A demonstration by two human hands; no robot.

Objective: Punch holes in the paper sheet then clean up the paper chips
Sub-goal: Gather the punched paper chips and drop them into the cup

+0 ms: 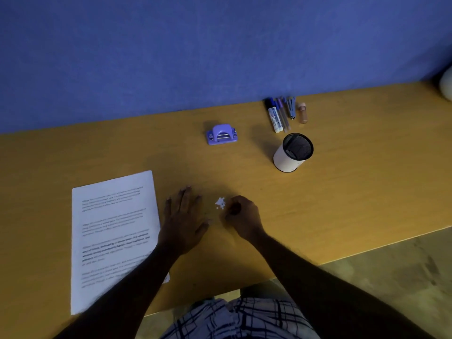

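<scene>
A printed paper sheet lies flat on the wooden desk at the left. A small pile of white paper chips sits on the desk between my hands. My left hand rests flat with fingers spread, just right of the sheet and left of the chips. My right hand is curled, its fingertips pinched together right beside the chips; whether any chips are in the pinch cannot be told. The purple hole punch stands farther back, untouched.
A white mesh-topped cup stands at the right of the punch. Several markers and pens lie at the back by the blue wall. The desk's front edge runs diagonally at the right, with floor beyond.
</scene>
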